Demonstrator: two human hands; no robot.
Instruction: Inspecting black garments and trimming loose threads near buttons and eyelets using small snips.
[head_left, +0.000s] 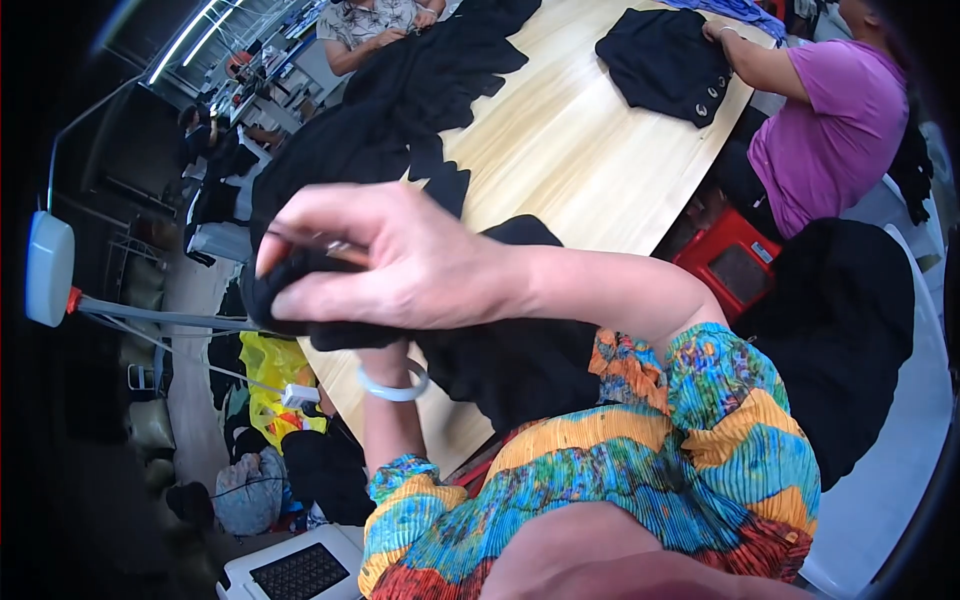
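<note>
My right hand (390,265) is raised across the middle of the view, its thumb and forefinger pinched on a thin shiny metal piece (335,247), perhaps a needle. Its lower fingers lie against a bunched black garment (500,350) that hangs down over the table edge. My left forearm rises from below with a white bangle (395,385) on the wrist. The left hand itself is hidden behind the black cloth and my right hand. Both arms wear bright multicoloured pleated sleeves (620,470).
A light wooden table (580,150) carries a long heap of black garments (420,90). A person in a purple top (830,120) handles a black buttoned garment (665,60). Another person (370,20) sits at the far end. A red crate (730,260), yellow bag (275,385) and white keyboard device (300,570) are nearby.
</note>
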